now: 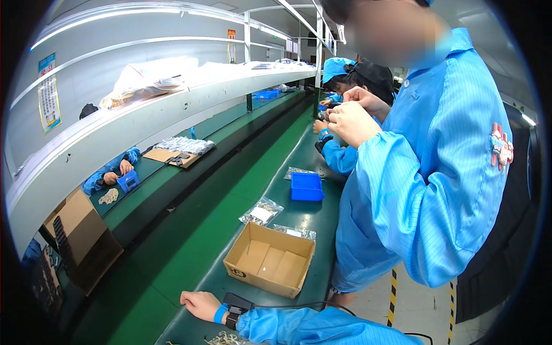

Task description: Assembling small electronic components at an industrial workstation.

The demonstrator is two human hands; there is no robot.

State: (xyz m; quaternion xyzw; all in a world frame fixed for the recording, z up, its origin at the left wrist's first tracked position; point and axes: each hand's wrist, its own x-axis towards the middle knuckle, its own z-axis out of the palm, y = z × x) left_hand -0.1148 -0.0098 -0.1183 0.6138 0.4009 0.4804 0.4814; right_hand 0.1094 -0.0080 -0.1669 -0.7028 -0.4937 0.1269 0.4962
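My right hand (201,305) rests at the bench's left edge, low in the picture. Its fingers are curled in, and whatever they may hold is hidden. A blue band and a black device with a cable (238,303) sit on that wrist, below a blue sleeve. Just under the forearm lies a pile of small pale metal-looking parts (224,338), cut off by the lower rim. Beyond the hand stands an open cardboard box (270,260) with a few small bits on its floor. My left hand is out of view.
A co-worker in a blue coat (425,172) stands close at right, hands (356,118) raised together. Past the box lie clear bags of parts (261,211) and a blue bin (306,187). Another worker bends over the green bench (230,310) farther along. A white shelf (172,100) spans the left.
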